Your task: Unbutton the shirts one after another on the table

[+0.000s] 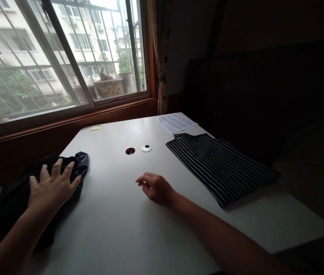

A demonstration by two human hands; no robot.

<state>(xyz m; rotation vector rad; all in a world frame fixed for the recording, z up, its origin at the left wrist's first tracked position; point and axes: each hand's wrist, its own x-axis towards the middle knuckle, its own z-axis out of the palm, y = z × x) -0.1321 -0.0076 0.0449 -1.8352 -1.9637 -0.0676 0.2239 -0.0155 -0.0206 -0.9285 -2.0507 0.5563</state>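
Note:
My left hand (53,185) lies flat with fingers spread on a dark crumpled garment (12,202) at the left edge of the white table (116,229). My right hand (156,188) rests on the bare tabletop near the middle, fingers loosely curled and holding nothing. A black shirt with thin white stripes (219,164) lies folded flat on the right side of the table, a short reach from my right hand.
A round hole (130,151) and a small round cap (146,148) sit mid-table. Printed paper sheets (176,122) lie at the far right corner, a yellow sticky note (95,128) at the far edge. A barred window (58,53) runs behind; the right side is dark.

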